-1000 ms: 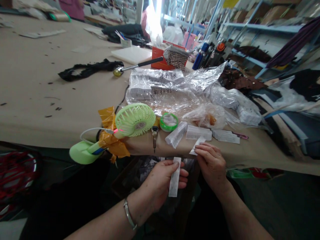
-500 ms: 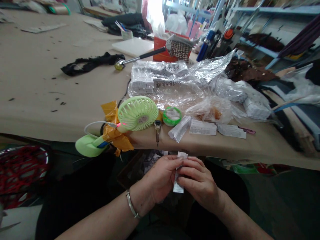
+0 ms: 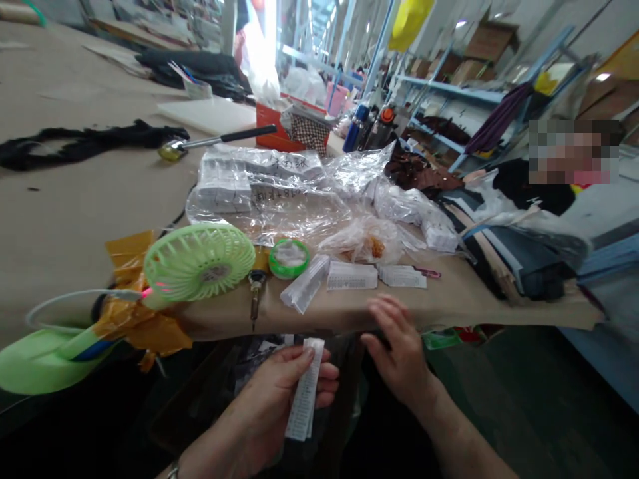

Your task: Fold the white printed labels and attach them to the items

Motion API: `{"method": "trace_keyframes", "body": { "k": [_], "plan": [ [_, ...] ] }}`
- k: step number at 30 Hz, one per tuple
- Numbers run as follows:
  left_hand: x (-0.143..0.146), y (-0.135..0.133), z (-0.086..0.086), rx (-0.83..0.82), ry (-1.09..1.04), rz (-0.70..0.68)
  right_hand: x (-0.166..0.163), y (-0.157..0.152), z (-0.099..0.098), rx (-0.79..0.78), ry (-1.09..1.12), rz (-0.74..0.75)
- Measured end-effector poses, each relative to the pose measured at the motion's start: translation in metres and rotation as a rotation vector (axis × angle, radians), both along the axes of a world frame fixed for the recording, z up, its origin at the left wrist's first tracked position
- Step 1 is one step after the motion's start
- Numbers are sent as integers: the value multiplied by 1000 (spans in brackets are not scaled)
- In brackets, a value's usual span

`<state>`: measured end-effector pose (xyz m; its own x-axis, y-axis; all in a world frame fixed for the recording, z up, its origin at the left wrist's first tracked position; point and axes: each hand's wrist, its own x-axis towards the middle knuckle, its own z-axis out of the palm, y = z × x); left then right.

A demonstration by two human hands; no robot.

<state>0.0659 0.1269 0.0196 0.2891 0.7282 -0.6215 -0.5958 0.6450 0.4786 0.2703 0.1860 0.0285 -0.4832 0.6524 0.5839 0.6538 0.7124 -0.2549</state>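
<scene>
My left hand [image 3: 272,399] is closed on a narrow stack of white paper labels [image 3: 304,389], held upright below the table's front edge. To its right, my right hand [image 3: 397,349] is open with fingers spread, holding nothing, hovering at the table edge [image 3: 449,303]. Just beyond it lie small stacks of printed white labels [image 3: 352,276] and a clear plastic sleeve of labels [image 3: 305,293].
A green handheld fan [image 3: 197,263] taped with yellow tape sits at the left edge, beside a green tape roll [image 3: 288,258] and a small tool [image 3: 256,293]. Clear plastic bags with label bundles [image 3: 259,183] lie behind. A person sits at the far right.
My right hand let go of the label stack and moved up to the table edge, now open. The left hand keeps the stack. The camera has turned to the right.
</scene>
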Motion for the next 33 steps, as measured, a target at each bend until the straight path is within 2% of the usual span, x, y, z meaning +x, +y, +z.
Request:
{"method": "trace_keyframes", "body": {
  "k": [1, 3, 4, 6, 9, 14, 17, 19, 21, 24, 27, 33],
  "plan": [
    [0, -1, 0, -8, 17, -4, 12, 10, -2, 35, -45, -170],
    [0, -2, -1, -14, 29, -8, 34, 25, -9, 46, -168, -384],
    [1, -3, -1, -19, 32, -10, 42, 29, -13, 40, -225, -438],
    [2, -3, -1, -34, 45, -9, 54, 32, -22, 35, -307, -451],
    [2, -1, 0, -51, 79, -4, 66, 27, -27, 77, -287, -370],
    [2, -2, 6, -66, 101, 0, 70, 20, -18, 63, 16, -229],
    [2, -3, 8, -37, 88, 8, 44, 5, -11, -8, 253, -167],
    [3, -4, 9, -25, 60, 21, 16, -11, -10, -70, 356, 1],
    [4, -4, 8, -6, 4, 52, -13, -29, -11, -130, 310, 239],
    [3, -4, 8, 35, -45, 169, -46, -47, -15, -113, 153, 409],
    [0, -6, 6, 27, -41, 255, -60, -51, -20, -63, 84, 417],
    [-5, -11, 2, 24, -58, 271, -61, -49, -19, -62, 12, 429]
  ]
}}
